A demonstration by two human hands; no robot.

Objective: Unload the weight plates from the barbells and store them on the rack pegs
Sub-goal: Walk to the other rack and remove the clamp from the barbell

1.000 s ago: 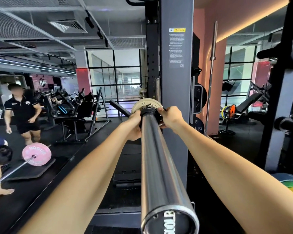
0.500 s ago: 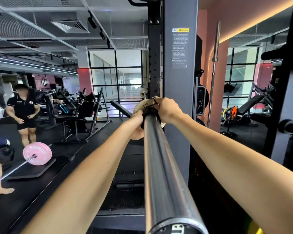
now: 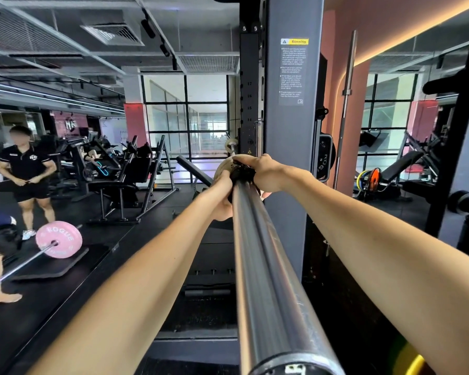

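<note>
- Barbell sleeve (image 3: pixel 266 266) runs from bottom centre away toward the rack upright (image 3: pixel 293 147); near end cap at the bottom edge, partly cut off.
- Small pale weight plate (image 3: pixel 224 166) sits at the far end of the sleeve, hard against a black collar (image 3: pixel 243 175). Still on the bar, not on any peg.
- Left hand (image 3: pixel 222 198) at the left and under side of the sleeve, right at the collar; fingers curled in toward the collar, tips hidden behind the bar.
- Right hand (image 3: pixel 263 171) over the top and right of the collar, fingers wrapped round it, fingertips reaching the plate's top edge.
- Both forearms stretched out along either side of the sleeve.
- Grey upright just behind the hands, carries a yellow-headed warning label (image 3: pixel 293 71); text too small to read.
- Black plate (image 3: pixel 326 158) stored on the rack, right of the upright, partly hidden.
- Spare bar (image 3: pixel 345 109) stands vertical against the pink wall.
- Left background: pink plate (image 3: pixel 58 239) marked ROGUE on a floor barbell, resting on a black mat (image 3: pixel 65 263).
- Person in black shirt and shorts (image 3: pixel 29 174) stands far left; another person low at the left edge, mostly cut off.
- Coloured plates (image 3: pixel 370 180) on a stand, far right background.
</note>
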